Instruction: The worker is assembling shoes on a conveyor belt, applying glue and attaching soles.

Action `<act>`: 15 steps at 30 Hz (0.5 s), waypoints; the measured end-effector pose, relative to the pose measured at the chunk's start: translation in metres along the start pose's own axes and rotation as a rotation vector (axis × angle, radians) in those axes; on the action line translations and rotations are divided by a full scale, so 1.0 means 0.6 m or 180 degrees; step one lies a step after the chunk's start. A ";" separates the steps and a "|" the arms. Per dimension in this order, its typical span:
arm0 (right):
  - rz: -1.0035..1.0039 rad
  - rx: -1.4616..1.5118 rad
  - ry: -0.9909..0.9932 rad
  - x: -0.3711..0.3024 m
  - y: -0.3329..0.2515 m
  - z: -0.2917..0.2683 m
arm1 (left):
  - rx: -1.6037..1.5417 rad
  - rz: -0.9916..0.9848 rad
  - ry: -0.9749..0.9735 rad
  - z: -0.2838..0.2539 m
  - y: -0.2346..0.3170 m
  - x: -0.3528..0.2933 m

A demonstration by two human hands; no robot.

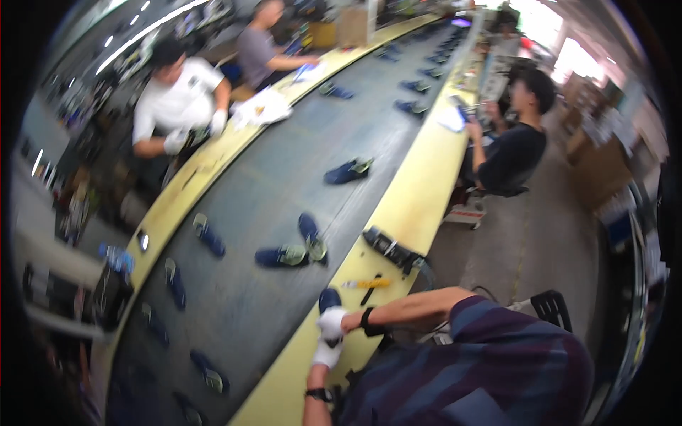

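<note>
Right hand: closed over navy shoe beside belt, apparently steadying it
Left hand: placed beside belt; grip cannot be told
Yellow tool: laid beside belt, seemingly for reach

Seen from wearer's head, through left of two fisheyes; facing down and ahead along conveyor belt toward upper right; nearest gloved hands, lower centre.

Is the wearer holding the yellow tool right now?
No, the yellow tool lies on the pale yellow ledge, while both gloved hands are at a dark blue shoe.
</note>
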State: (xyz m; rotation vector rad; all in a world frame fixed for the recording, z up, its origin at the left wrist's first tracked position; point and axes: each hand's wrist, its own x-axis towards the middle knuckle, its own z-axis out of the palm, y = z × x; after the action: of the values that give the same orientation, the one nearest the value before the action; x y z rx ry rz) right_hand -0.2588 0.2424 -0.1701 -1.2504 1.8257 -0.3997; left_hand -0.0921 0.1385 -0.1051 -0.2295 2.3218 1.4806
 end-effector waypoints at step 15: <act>-0.0101 0.2663 0.1450 -0.331 -0.321 -0.229 | -0.4542 -0.0450 0.0758 -0.131 0.245 -0.162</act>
State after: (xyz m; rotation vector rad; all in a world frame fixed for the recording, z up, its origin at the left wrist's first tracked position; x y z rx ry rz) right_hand -0.2286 0.3029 0.1314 -0.6204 1.6853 -1.3865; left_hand -0.0694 0.1254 0.0861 -0.9064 0.8891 2.8045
